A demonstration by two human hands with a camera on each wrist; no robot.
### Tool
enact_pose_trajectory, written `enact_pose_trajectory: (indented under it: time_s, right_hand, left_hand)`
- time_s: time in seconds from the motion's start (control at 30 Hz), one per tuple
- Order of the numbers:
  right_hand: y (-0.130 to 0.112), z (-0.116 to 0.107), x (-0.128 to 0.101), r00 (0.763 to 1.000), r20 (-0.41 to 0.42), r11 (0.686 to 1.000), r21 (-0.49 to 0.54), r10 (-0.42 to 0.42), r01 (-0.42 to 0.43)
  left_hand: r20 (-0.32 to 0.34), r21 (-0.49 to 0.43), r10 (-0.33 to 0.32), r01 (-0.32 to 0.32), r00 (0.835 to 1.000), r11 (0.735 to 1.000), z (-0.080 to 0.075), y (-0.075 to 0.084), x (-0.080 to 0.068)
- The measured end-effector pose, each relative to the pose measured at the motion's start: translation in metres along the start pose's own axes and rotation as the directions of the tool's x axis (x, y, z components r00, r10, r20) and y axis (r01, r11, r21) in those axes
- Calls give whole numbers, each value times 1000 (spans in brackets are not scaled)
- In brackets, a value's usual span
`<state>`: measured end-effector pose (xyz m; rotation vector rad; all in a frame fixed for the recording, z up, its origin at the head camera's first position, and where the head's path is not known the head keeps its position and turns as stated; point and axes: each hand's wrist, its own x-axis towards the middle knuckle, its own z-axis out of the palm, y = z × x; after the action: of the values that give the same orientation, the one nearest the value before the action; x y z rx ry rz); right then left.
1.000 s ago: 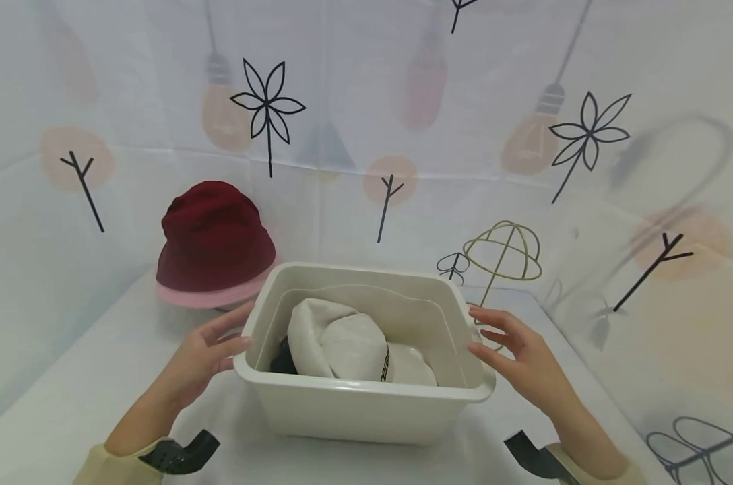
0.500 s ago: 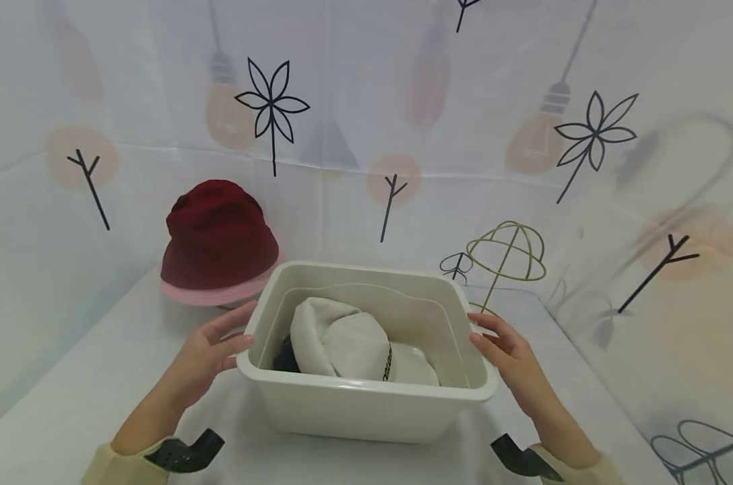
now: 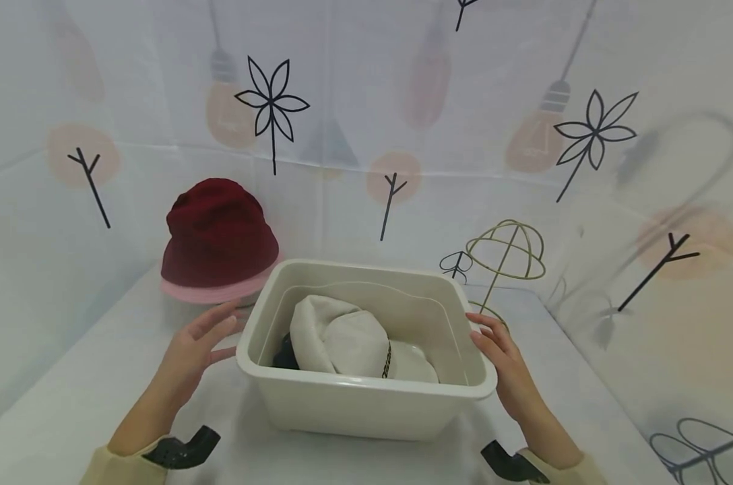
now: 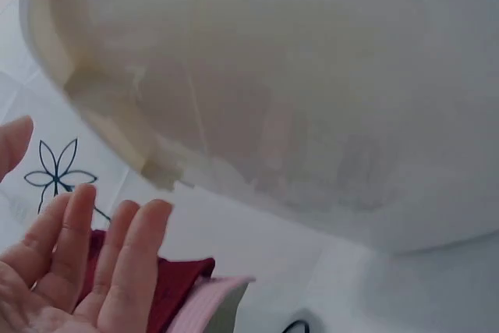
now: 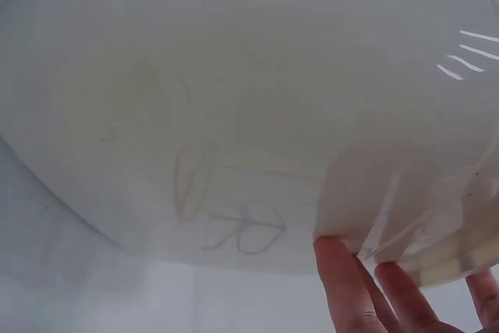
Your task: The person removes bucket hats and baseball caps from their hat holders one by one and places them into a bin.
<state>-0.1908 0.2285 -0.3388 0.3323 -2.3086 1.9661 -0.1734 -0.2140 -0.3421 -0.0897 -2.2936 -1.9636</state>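
Note:
A white plastic tub (image 3: 354, 407) stands on the white table in front of me. In it lie a cream hat (image 3: 354, 342) with a dark patterned trim and a dark item (image 3: 285, 355) mostly hidden behind it. My left hand (image 3: 187, 350) is beside the tub's left side, fingers spread and holding nothing; the left wrist view shows its fingers (image 4: 140, 271) apart from the tub wall. At the right rim, my right hand (image 3: 504, 360) touches the tub. Its fingertips (image 5: 335, 259) rest against the outer wall just under the rim, fairly straight.
A dark red bucket hat (image 3: 221, 236) sits over a pink brim (image 3: 215, 293) behind the tub's left corner. At the back right stands a gold wire hat stand (image 3: 506, 250) with nothing on it. A printed cloth (image 3: 342, 101) hangs behind the table (image 3: 118, 377).
The left hand has come off the tub's left rim and moved slightly left, its fingers spreading. The right hand has drawn in toward the right rim. The tub stays almost in place.

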Motion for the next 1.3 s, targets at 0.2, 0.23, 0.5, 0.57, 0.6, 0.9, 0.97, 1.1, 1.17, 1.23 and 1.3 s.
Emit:
enact_pose_trajectory:
  time_s: [0.2,0.23,0.5,0.57,0.6,0.9,0.97,1.1,1.17,1.23,1.3]
  right_hand:
    - [0,0,0,1000,-7,1000,2,-19,19]
    - [0,0,0,1000,-9,1000,3,-22,22]
    - [1,5,1,1000,-14,999,38,-18,18]
    - [1,6,0,1000,-13,999,40,-15,16]
    - [1,7,0,1000,-14,999,38,-13,14]
    - [1,5,-2,1000,-28,1000,22,-4,5]
    - [1,4,-2,1000,-31,1000,20,3,-2]
    - [1,4,-2,999,-33,1000,25,9,-8]
    - [1,4,-2,999,-35,1000,31,6,-5]
    - [1,5,-2,999,-37,999,36,3,-1]
    - [1,6,-2,1000,-31,999,35,-2,3]
  left_hand:
    - [-191,80,137,-123,972,989,-11,-6,12]
    - [-225,124,161,-135,961,983,-13,-7,15]
    - [-446,392,351,-173,823,904,-29,-11,33]
    - [-481,416,393,-190,784,889,-34,-11,38]
    - [-497,426,412,-200,764,883,-36,-11,40]
    - [-518,505,464,-181,719,844,-53,2,63]
    - [-504,519,435,-141,746,843,-56,6,68]
    - [-496,543,366,-48,787,839,-62,13,79]
    - [-484,554,353,-32,801,832,-66,16,84]
    - [-471,569,365,-39,803,821,-69,17,89]
    - [-459,572,368,-49,808,819,-72,20,93]
